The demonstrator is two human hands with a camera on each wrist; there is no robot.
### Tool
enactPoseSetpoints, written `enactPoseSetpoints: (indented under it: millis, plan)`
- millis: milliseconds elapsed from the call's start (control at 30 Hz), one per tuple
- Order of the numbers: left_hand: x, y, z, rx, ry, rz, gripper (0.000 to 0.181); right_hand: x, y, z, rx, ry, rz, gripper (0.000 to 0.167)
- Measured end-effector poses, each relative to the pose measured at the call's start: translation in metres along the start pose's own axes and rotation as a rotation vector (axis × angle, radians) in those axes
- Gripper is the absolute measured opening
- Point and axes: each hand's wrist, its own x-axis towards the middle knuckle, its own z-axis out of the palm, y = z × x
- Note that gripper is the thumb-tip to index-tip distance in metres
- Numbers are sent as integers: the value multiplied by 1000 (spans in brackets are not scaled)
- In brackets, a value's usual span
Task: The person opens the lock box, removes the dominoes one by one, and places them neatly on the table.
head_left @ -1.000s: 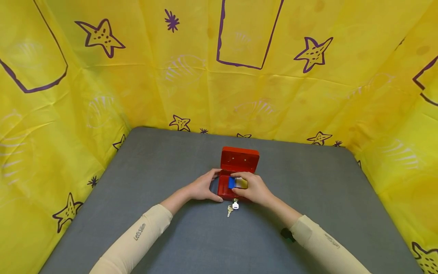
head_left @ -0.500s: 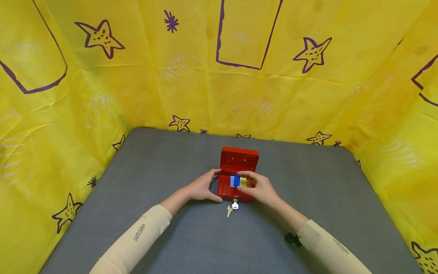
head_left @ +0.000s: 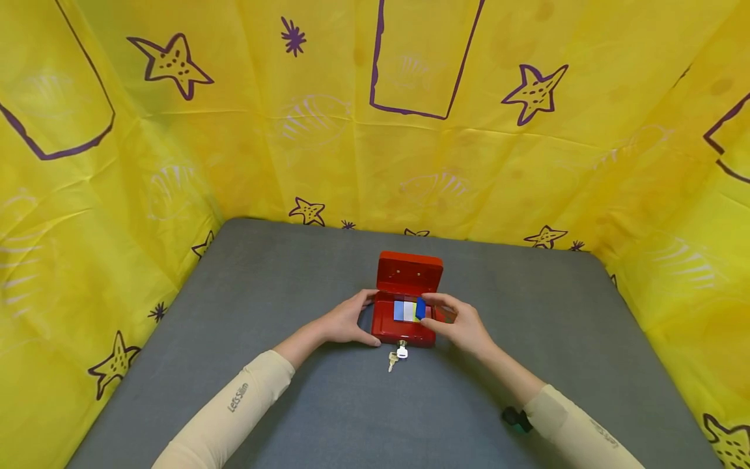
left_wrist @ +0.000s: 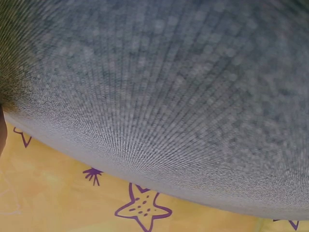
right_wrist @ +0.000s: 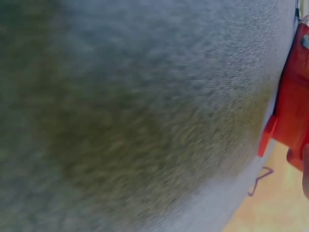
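A red metal cash box (head_left: 404,334) stands on the grey table in the head view, its lid (head_left: 408,272) raised at the back. My left hand (head_left: 346,319) grips the box's left side, thumb at the front corner and fingers at the rear. Between thumb and fingers, my right hand (head_left: 465,324) pinches a small blue rectangular piece (head_left: 420,309) over the box's right part. Light blue, white and yellowish strips (head_left: 405,311) show in the box left of that piece. A key (head_left: 402,352) sits in the front lock, with a second key (head_left: 393,361) hanging beside it.
The grey tabletop (head_left: 293,260) spreads around the box. Yellow cloth walls (head_left: 351,163) with purple starfish drawings enclose its back and sides. The right wrist view catches the box's red side (right_wrist: 292,96) at its right edge.
My right hand has moved to the right with the blue piece, across the box's inside. More of the light blue and white strips shows. My left hand stays on the box.
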Motion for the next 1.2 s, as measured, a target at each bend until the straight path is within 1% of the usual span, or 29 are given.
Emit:
enactPoseSetpoints:
  millis: [167,267,400,633,833,1000,1133,1200]
  plan:
    - [0,0,-1,4,-7,-7,99,-4,4,-8,48,18,-13,48]
    - [-1,1,-1,-1,-5,-1,100,-6,5,-13,76,24,-21,48]
    - [-1,-1,-1,2,2,4,100,-8,6,-20,70,39,-23,48]
    - [-1,-1,1,7,5,-4,100,-14,12,-32,-23,36,7,50]
    - [-1,-1,0,11,6,-8,100,-17,25,-43,-80,12,1,49]
    - [-1,0,0,17,6,-21,100,-15,30,-49,-125,-14,5,49]
    - [-1,0,0,21,4,-32,100,-12,34,-52,-202,-40,-1,49]
    - [-1,0,1,19,4,-34,100,-11,35,-53,-258,-48,-15,48]
